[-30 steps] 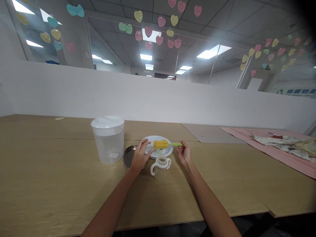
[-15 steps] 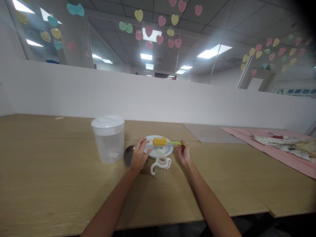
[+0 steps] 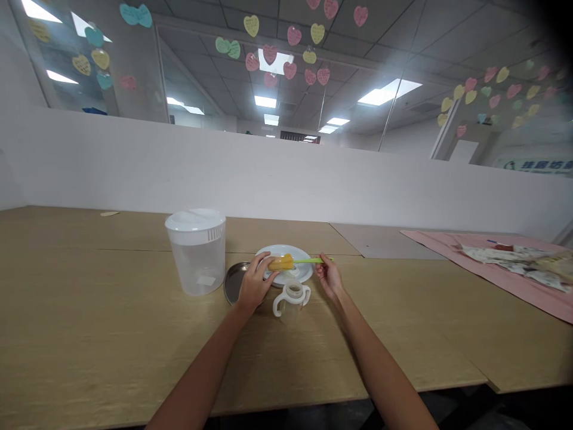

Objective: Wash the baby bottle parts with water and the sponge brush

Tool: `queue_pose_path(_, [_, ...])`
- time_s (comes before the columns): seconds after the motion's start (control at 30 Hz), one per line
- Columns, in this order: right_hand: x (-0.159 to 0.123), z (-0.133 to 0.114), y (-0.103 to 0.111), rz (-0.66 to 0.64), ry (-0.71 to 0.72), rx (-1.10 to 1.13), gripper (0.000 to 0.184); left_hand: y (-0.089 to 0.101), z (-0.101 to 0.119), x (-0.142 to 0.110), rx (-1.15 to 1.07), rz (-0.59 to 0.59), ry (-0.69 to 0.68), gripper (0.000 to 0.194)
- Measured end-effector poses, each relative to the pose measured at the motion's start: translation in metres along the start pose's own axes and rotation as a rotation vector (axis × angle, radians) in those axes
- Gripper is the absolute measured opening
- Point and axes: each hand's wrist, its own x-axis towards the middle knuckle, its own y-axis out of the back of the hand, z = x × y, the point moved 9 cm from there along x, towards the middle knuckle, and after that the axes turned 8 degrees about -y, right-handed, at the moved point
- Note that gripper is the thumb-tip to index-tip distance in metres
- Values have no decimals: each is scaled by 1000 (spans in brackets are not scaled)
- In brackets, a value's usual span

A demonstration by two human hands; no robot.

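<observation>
My right hand (image 3: 329,278) pinches the green handle of a bottle brush (image 3: 286,261) whose yellow sponge head hovers over a white plate (image 3: 301,273). My left hand (image 3: 253,283) rests on the plate's left rim, fingers curled over it, close to the sponge head. A clear baby bottle with white handles (image 3: 291,297) stands upright just in front of the plate, between my hands. A small pale piece lies on the plate under the brush.
A clear plastic canister with a white lid (image 3: 196,251) stands left of the plate. A round metal lid (image 3: 233,280) lies beside my left hand. A pink cloth with wrapped items (image 3: 505,263) covers the table's right side. A white partition (image 3: 268,179) runs behind.
The brush has shifted left, its sponge head now near my left fingers at the plate's left rim. My right hand followed slightly left. My left hand stayed on the plate.
</observation>
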Motion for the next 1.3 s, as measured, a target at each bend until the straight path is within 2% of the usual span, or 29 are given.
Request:
queue_pose_path(0.3, [-2, 1, -6, -37, -13, -41, 17, 4, 6, 2, -7, 34, -42, 32])
queue_pose_path(0.57, [-4, 3, -4, 3, -49, -4, 17, 3, 7, 2, -2, 14, -32, 38])
queue_pose_path(0.77, [-2, 3, 1, 18, -49, 59, 18, 2, -2, 1, 17, -60, 65, 33])
queue_pose_path(0.87, [1, 3, 4, 21, -54, 113, 21, 4, -3, 1, 41, -44, 74, 34])
queue_pose_path(1.03, [3, -4, 21, 146, 3, 149, 19, 12, 0, 5, 184, 25, 48, 37])
queue_pose_path(1.13, [1, -7, 28, 219, 42, 123, 16, 18, -11, 4, 279, 40, 151, 34])
queue_pose_path(1.3, [-5, -17, 39, 369, 194, 23, 13, 25, -28, -4, 364, 49, 302, 44])
